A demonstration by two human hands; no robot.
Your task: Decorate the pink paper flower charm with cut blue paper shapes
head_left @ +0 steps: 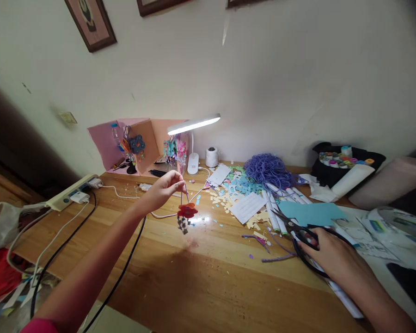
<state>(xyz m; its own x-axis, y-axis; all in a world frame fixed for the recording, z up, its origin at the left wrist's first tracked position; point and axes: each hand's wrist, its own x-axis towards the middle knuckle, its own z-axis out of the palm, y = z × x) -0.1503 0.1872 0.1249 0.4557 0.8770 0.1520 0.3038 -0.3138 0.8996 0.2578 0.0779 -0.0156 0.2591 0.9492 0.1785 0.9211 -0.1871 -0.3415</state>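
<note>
My left hand (168,186) pinches a thin purple cord (182,194) between thumb and fingertips. From that cord a red flower pendant (187,211) hangs above the wooden table, with a cluster of small dark and pale pieces (183,225) below the petals. Over on the right, my right hand (333,254) has its fingers around the black handles of a pair of scissors (296,229). Their blades point left, across white markers (274,212) and toward the paper scraps. Short purple cord pieces (278,259) lie on the tabletop beside the scissors.
A lit desk lamp (194,125) stands at the back near a spool of white thread (211,157). Tangled purple cord (268,172), paper scraps (241,184) and a blue sheet (312,212) cover the right side. Cables run from a power strip (71,193) at left.
</note>
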